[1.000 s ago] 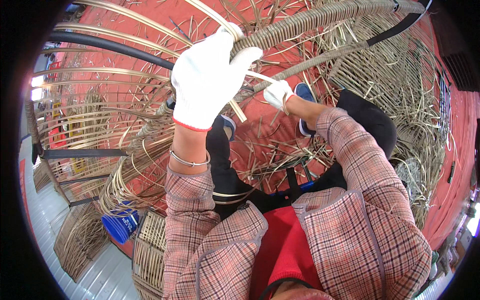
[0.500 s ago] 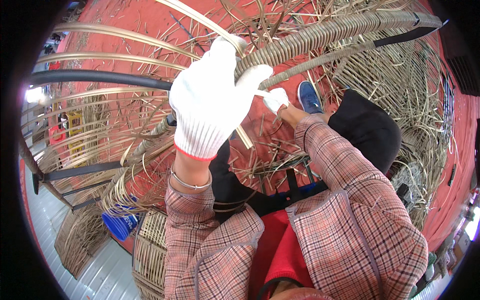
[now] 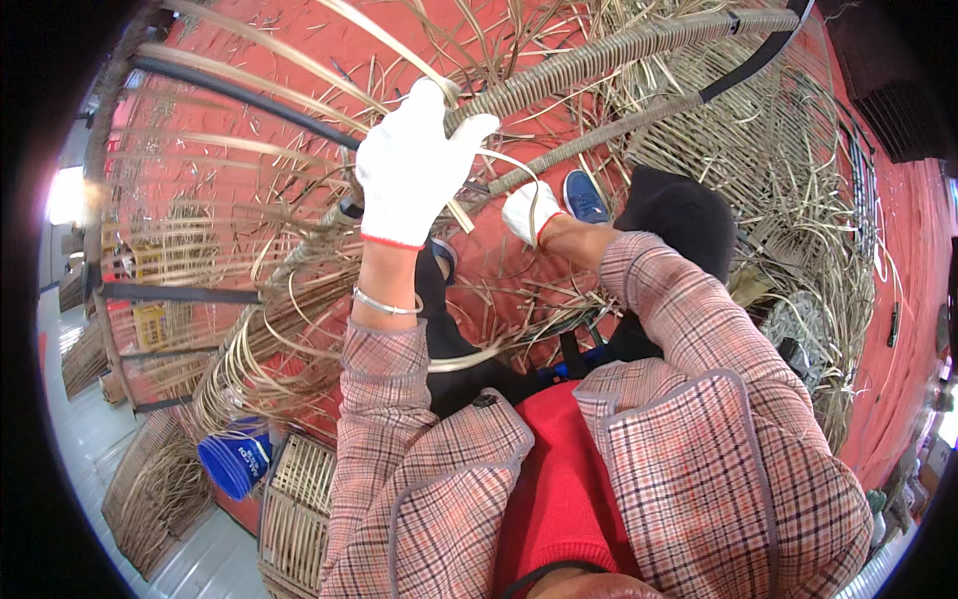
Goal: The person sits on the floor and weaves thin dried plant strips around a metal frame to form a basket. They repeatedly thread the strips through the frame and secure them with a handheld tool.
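My left hand (image 3: 411, 170), in a white knit glove with a red cuff edge, is closed round the near end of a frame bar (image 3: 599, 72) wrapped in tan woven strip. Its thumb points right along the bar. From beside that thumb a thin pale strip (image 3: 517, 162) arcs down to my right hand (image 3: 526, 214), also gloved. The fingers there are closed and the strip runs across them; their exact grip is partly hidden. A second, thinner wrapped bar (image 3: 609, 142) passes above the right hand. Pale flat strips (image 3: 374, 32) fan up and left from the left hand.
A dark metal bar (image 3: 244, 100) and a ribbed frame extend to the left. Cut strips litter the red floor covering (image 3: 299, 55). A strip pile (image 3: 818, 230) lies right, a blue bucket (image 3: 235, 461) and a woven panel (image 3: 299, 499) lower left. My blue shoe (image 3: 585, 197) is near the right hand.
The strip between my hands has gone from short and fairly straight to a slack curve. My right hand has turned and dropped a little; the left keeps its hold. The whole view has shifted.
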Motion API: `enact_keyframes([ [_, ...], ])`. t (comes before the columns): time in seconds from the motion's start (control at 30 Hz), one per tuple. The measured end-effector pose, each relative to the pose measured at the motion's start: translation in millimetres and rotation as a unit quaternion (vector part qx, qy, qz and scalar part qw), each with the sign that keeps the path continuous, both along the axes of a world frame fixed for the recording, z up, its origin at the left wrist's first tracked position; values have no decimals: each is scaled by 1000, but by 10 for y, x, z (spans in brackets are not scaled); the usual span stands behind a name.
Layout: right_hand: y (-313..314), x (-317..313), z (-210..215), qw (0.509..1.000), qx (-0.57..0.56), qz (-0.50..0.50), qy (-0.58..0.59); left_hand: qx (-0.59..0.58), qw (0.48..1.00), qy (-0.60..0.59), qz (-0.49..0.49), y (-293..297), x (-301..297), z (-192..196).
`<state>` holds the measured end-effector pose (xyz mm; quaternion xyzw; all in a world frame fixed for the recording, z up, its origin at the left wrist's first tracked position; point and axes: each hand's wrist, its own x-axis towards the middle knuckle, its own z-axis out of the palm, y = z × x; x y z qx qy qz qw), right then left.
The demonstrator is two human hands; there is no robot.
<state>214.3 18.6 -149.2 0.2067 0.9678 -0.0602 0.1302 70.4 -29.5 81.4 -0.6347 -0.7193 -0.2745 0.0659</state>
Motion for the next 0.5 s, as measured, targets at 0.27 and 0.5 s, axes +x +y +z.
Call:
enact_keyframes([
  [0.27, -75, 509, 1843, 964, 149, 62, 211, -7, 1000, 12, 16, -336, 136, -22],
  [0.5, -63, 431, 2795, 922, 209, 144, 292, -71, 992, -21, -105, -760, 217, 204],
])
